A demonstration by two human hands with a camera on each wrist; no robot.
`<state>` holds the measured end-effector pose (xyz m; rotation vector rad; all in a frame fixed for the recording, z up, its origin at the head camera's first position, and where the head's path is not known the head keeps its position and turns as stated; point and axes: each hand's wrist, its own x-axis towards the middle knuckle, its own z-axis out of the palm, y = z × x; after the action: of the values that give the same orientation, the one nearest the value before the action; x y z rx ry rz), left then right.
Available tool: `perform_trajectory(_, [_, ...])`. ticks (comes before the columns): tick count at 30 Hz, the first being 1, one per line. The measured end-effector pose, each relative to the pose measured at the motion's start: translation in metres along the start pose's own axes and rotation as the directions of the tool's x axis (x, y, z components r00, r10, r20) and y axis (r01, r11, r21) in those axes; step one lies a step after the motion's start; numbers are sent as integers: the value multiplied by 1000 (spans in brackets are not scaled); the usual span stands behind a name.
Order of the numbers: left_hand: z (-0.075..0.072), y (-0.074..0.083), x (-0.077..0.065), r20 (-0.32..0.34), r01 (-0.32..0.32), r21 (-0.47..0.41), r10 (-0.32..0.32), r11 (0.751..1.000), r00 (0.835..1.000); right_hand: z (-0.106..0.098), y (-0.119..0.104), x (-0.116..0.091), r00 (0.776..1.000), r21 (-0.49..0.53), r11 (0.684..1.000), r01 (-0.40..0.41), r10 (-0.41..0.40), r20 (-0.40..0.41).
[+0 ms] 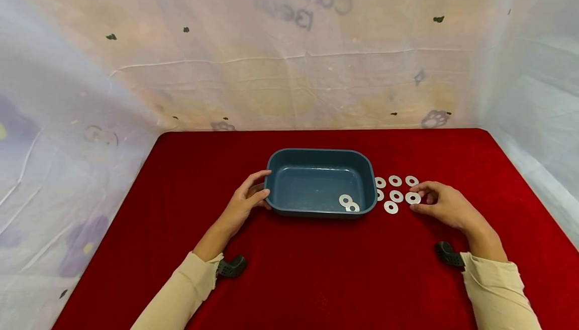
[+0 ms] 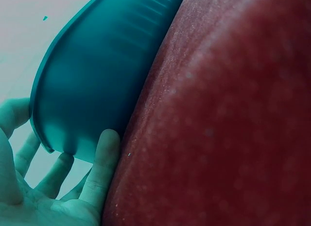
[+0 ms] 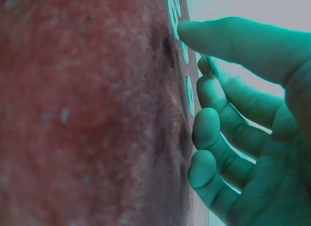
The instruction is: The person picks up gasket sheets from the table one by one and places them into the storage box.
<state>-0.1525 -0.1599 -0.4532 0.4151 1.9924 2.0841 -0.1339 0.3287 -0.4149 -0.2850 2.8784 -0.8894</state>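
Observation:
At its left end, the blue-grey rectangular plastic basin (image 1: 316,184) is held by my left hand (image 1: 244,202). In the left wrist view, the thumb is at the rim and other fingers touch the outer wall (image 2: 92,75). On the right, my right hand (image 1: 445,204) pinches a flat white washer (image 1: 412,198) between thumb and forefinger; only a thin edge shows in the right wrist view. Several washers (image 1: 396,196) lie on the cloth between that hand and the basin. Inside the basin, two washers (image 1: 346,200) overlap near the front right corner.
A red cloth (image 1: 316,269) covers the table. Pale patterned fabric (image 1: 289,79) hangs behind it and along both sides. A dark wrist device (image 1: 232,266) sits at the left cuff, and another (image 1: 449,254) at the right cuff.

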Motion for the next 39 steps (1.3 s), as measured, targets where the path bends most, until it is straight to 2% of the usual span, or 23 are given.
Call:
perform_trajectory(31, [-1, -1, 0, -3, 16, -6, -16, 1000, 1000, -6, -7, -1, 997, -39, 999, 21, -24, -69])
perform_trajectory(39, [-1, 0, 0, -4, 17, 0, -17, 1000, 1000, -7, -7, 0, 998, -42, 999, 12, -14, -62])
